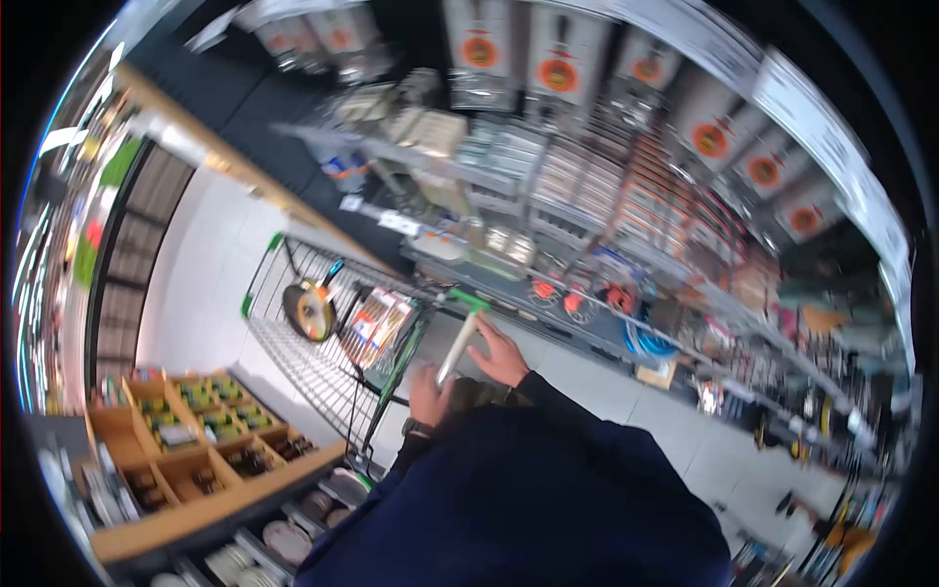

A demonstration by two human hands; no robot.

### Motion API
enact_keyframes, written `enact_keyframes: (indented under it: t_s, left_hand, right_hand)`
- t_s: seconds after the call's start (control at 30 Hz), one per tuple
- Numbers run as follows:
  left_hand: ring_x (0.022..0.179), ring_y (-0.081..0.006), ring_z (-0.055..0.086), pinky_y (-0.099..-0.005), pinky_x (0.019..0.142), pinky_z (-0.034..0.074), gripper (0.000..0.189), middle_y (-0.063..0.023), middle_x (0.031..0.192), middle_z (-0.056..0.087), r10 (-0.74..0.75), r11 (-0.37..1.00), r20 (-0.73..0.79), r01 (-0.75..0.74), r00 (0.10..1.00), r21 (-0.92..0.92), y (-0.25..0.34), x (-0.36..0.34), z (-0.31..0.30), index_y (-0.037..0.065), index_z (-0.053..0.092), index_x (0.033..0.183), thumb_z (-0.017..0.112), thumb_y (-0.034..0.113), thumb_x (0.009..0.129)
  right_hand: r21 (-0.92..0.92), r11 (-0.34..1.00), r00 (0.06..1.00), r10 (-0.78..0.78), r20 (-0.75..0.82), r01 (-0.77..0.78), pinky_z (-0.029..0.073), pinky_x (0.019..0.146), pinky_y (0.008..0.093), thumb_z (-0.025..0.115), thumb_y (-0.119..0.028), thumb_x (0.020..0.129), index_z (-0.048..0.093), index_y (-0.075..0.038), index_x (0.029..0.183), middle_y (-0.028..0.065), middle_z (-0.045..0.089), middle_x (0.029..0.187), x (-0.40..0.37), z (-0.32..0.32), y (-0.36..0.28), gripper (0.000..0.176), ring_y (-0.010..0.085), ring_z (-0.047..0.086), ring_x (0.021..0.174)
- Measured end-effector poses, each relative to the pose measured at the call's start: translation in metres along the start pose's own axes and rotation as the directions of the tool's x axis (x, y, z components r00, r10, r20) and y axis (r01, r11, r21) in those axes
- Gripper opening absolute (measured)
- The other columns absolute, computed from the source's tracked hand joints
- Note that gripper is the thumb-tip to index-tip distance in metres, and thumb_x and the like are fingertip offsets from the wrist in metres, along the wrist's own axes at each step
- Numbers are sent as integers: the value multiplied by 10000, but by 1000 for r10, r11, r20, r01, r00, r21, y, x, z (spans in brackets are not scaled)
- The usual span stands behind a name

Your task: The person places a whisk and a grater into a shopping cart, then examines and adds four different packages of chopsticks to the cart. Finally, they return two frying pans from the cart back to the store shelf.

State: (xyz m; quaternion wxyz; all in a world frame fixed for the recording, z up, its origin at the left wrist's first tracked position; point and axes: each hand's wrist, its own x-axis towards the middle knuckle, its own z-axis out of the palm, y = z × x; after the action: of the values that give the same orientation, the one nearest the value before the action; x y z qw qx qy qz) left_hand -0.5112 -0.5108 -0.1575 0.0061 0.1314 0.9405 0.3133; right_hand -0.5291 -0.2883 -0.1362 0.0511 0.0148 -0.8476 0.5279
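Note:
In front of me stands a wire shopping cart (313,377) with green corners and a pale handle (458,347) with a green end. My left hand (427,396), with a dark watch at the wrist, is closed at the near-left part of the handle, blurred by motion. My right hand (501,354) is on the handle further along, its fingers bent over the bar and partly hidden. Inside the cart lie a round frying pan (310,312) and a packaged item (377,326) with a red, white and blue label.
Shelving along the right carries hanging packaged utensils (558,73) with orange round labels and boxed goods (577,181). A wooden compartment display (196,474) stands at lower left, with plates (287,540) below it. Pale tiled floor (215,240) runs beyond the cart.

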Motion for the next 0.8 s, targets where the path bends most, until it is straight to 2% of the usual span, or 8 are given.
enact_keyframes:
  t_s: [0.13,0.27,0.33,0.5,0.6,0.67,0.77,0.8]
  left_hand:
    - [968,-392,589,-449,847,476,360,-198,1018,624,-62,995,0,62,998,-72,10,8,-10,-5,647,1009,677,326,872]
    - [930,-345,629,-413,795,515,403,-161,1050,627,-139,990,18,139,990,-25,9,15,-12,20,650,1037,688,380,861]
    - [902,-339,638,-413,773,521,399,-154,1033,633,-184,983,33,185,982,-18,12,18,-13,29,656,1029,698,383,850]
    - [845,-355,626,-434,731,504,354,-159,884,637,-51,995,-183,65,982,70,4,33,-12,41,668,938,750,357,801]
    - [799,-377,620,-463,717,497,345,-178,850,627,-46,990,-148,65,988,127,-6,39,-10,26,653,898,733,351,816]
    - [747,-385,628,-475,647,494,387,-185,803,632,-22,979,-126,48,992,201,-8,43,-15,18,632,862,701,398,830]
    - [702,-393,640,-484,631,495,427,-184,721,632,-67,955,-53,80,996,285,-18,41,-19,30,634,880,662,455,844]
    - [684,-397,643,-488,623,496,440,-183,691,628,-114,942,-40,120,993,313,-20,49,-19,35,634,888,648,473,851]
  right_hand:
    - [-37,998,992,-40,119,45,359,1097,392,634,-217,880,362,10,1442,252,322,1516,13,-5,10,665,373,393,1361]
    - [12,1000,975,-17,220,14,360,1095,389,633,-208,877,390,24,1419,248,316,1520,32,-16,9,637,375,396,1358]
    - [-106,980,969,-144,201,167,432,1022,395,647,-215,870,410,26,1400,216,312,1530,39,-13,17,628,361,486,1277]
    - [-53,978,951,-185,247,204,426,1023,416,635,-225,883,476,25,1334,223,376,1488,59,-14,29,540,371,498,1258]
    - [55,990,978,-133,159,126,419,1025,420,611,-206,905,553,12,1255,217,522,1367,57,-22,25,416,375,526,1222]
    - [155,986,998,-60,-31,64,466,966,412,603,-167,911,616,-28,1161,162,641,1212,45,-31,16,287,363,595,1125]
    - [188,982,978,63,-200,-25,497,914,373,600,-119,905,630,-52,1136,135,675,1140,14,-63,7,242,320,641,1064]
    - [228,966,935,191,-298,-125,499,896,351,595,-92,900,635,-58,1129,121,682,1121,5,-79,9,235,278,656,1038]
